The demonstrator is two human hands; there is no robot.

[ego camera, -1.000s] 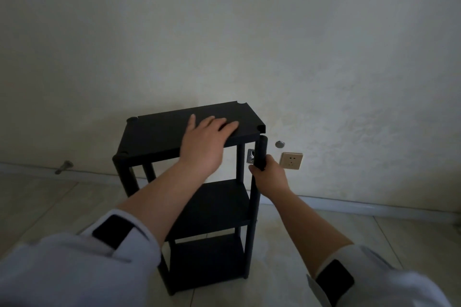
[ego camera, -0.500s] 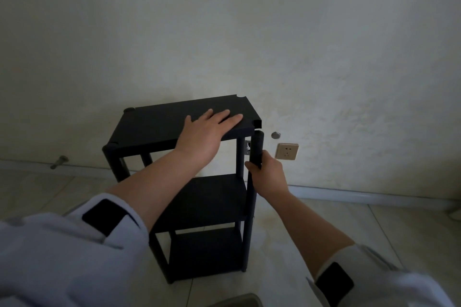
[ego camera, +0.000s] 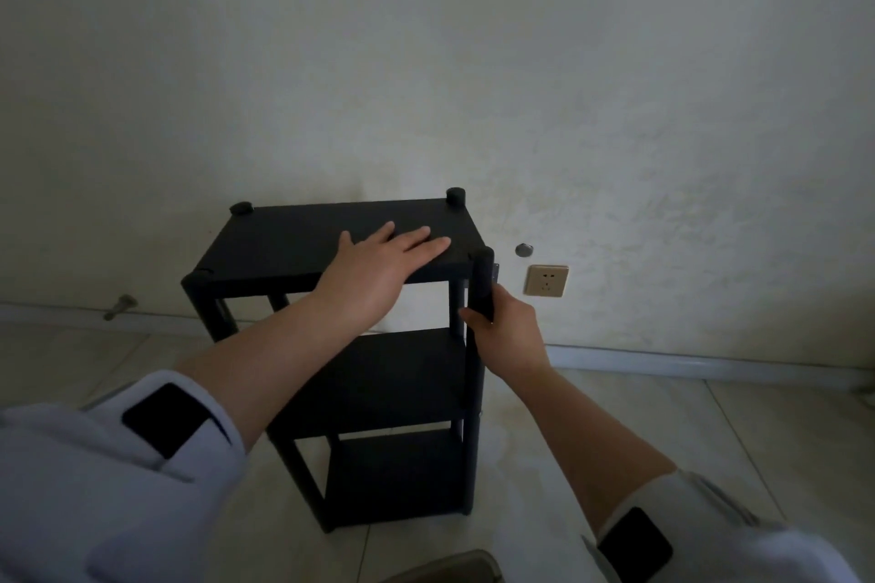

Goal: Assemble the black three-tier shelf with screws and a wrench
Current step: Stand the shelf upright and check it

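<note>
The black three-tier shelf (ego camera: 265,251) stands upright on the tiled floor against the wall, its top board sitting between four round posts. My left hand (ego camera: 379,265) lies flat on the right part of the top board, fingers spread toward the right. My right hand (ego camera: 506,331) is closed around the front-right post (ego camera: 484,270) just under the top board. That post's top end stands slightly above the board's corner. The back posts poke up at both rear corners. I see no screws or wrench.
A beige wall socket (ego camera: 546,280) and a small round metal cap (ego camera: 523,249) sit on the wall right of the shelf. A metal fitting (ego camera: 119,305) sticks out near the skirting at left. A tan object (ego camera: 450,570) shows at the bottom edge.
The top board has dropped and levelled, so the rear post tops now show above it. My left hand stays flat on the board and my right hand still grips the front-right post.
</note>
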